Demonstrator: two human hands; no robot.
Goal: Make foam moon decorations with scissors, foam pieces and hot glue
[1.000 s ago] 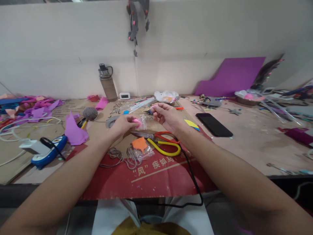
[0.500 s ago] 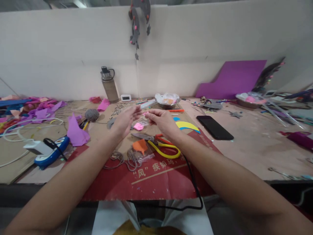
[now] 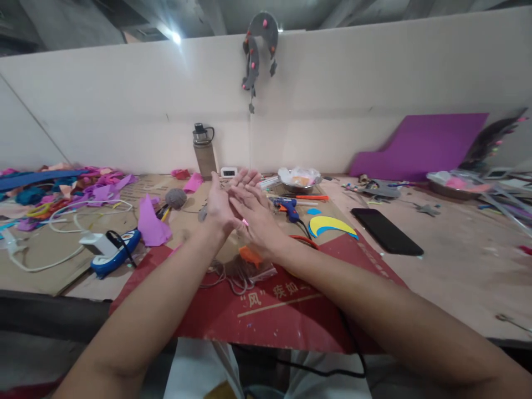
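Note:
My left hand (image 3: pixel 219 209) is turned palm up above the cardboard, fingers stretched out. Across its palm lies my right hand (image 3: pixel 256 219), flat with straight fingers. Whatever may be between the palms is hidden. A bit of bright pink material (image 3: pixel 245 222) shows below the hands. Nearer to me are an orange piece (image 3: pixel 250 255) and a loose tangle of grey cord (image 3: pixel 236 281). The scissors (image 3: pixel 305 240) are mostly covered by my right forearm. Just beyond my right hand rests a blue glue gun (image 3: pixel 288 208), with yellow and blue crescents (image 3: pixel 330 225) to its right.
A black phone (image 3: pixel 386 231) lies at right. Behind stand a bottle (image 3: pixel 204 155) and a foil bowl (image 3: pixel 300 183). At left are a grey yarn ball (image 3: pixel 175 198), a blue power strip (image 3: pixel 116 257) with cables, and felt scraps (image 3: pixel 100 191). A purple sheet (image 3: pixel 424 144) leans on the wall.
My right hand, which was pinching a small pink piece, has come over and flattened onto my left palm. The view has tipped up and shifted left, bringing the glue gun into sight.

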